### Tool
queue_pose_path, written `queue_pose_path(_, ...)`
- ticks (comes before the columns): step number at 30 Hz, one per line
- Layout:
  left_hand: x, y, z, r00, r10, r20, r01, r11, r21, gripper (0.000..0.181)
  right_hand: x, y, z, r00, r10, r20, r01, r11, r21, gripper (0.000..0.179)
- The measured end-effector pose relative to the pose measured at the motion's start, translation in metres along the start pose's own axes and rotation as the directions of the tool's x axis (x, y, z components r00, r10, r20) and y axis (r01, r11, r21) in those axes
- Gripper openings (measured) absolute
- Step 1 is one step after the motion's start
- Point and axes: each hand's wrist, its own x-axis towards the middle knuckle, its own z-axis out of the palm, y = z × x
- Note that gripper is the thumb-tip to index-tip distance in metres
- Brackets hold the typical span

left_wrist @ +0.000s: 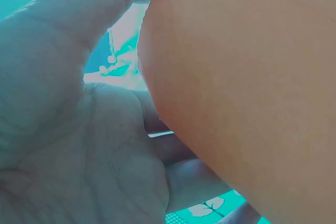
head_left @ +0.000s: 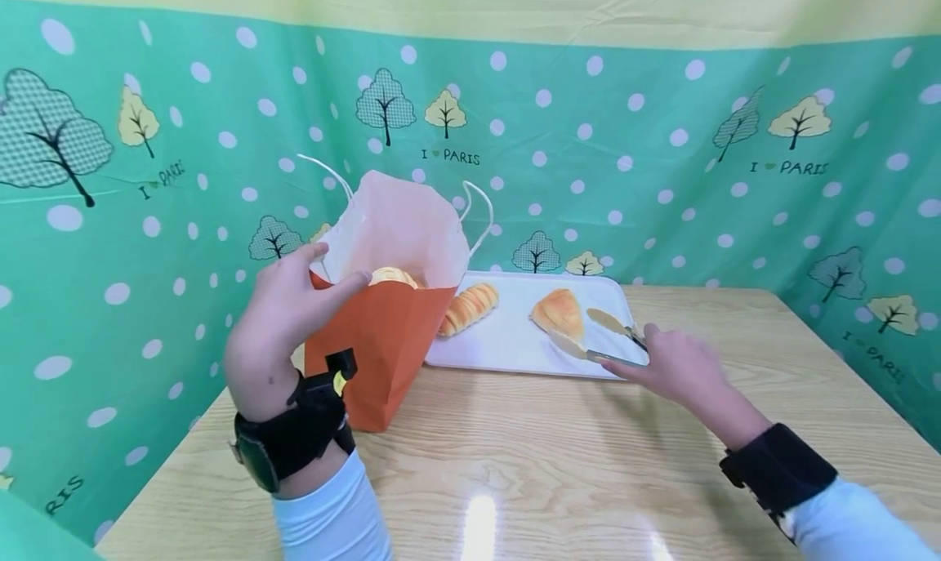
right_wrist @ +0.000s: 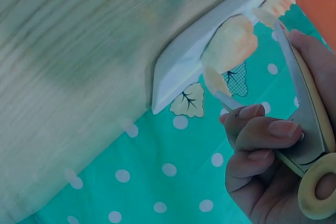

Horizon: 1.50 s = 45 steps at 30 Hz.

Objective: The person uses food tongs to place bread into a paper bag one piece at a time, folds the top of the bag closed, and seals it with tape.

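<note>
My left hand (head_left: 283, 316) grips the near left rim of an orange paper bag (head_left: 375, 345) with a white inside and white cord handles. The left wrist view shows the palm and fingers against the bag's orange side (left_wrist: 241, 77). A pale rolled bread (head_left: 393, 277) shows inside the bag's mouth. My right hand (head_left: 680, 369) holds tongs (head_left: 613, 358) with pale, spoon-shaped tips. In the head view the tips are spread at a golden triangular bread (head_left: 559, 312) on a white tray (head_left: 507, 357); whether they touch it, I cannot tell. Fingers curl round the tongs' handles in the right wrist view.
A ridged, striped bread (head_left: 470, 308) lies on the tray's left part, right beside the bag. The wooden table (head_left: 544, 455) carries tray and bag. Behind and at both sides hangs a green dotted curtain (head_left: 617, 136) with printed trees.
</note>
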Motion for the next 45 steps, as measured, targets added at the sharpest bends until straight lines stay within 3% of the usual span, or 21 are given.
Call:
queue_pose_path(5,0.001,0.000,0.002,1.000,0.000,0.002,0.000,1.000,-0.009,0.088,0.007,-0.004,0.008,0.997,0.060,0.042,-0.061,0.998,0.017,0.091)
queue_pose_path(12,0.003,0.001,0.002,1.000,0.011,0.012,-0.011,1.000,-0.017,0.090,0.018,-0.011,0.017,0.991,0.111,0.072,-0.113,0.993,0.025,0.074)
queue_pose_path(17,0.004,0.002,0.003,1.000,0.025,0.009,-0.025,0.999,-0.024,0.089,0.018,-0.012,0.018,0.989,0.123,0.079,-0.124,0.992,0.000,0.074)
queue_pose_path(29,0.002,0.000,-0.002,0.999,0.038,0.014,-0.038,0.999,-0.017,0.087,0.010,-0.011,0.001,0.997,0.080,0.014,-0.079,0.997,-0.025,0.080)
queue_pose_path(35,0.005,-0.001,0.000,0.998,0.053,0.023,-0.054,0.998,0.041,0.085,0.004,-0.019,-0.007,0.997,0.064,-0.037,-0.065,0.998,-0.010,0.069)
queue_pose_path(45,0.008,0.004,0.003,0.997,0.063,0.041,-0.064,0.998,0.017,0.089,-0.008,-0.027,-0.022,0.986,-0.038,-0.160,0.030,0.998,-0.052,0.062)
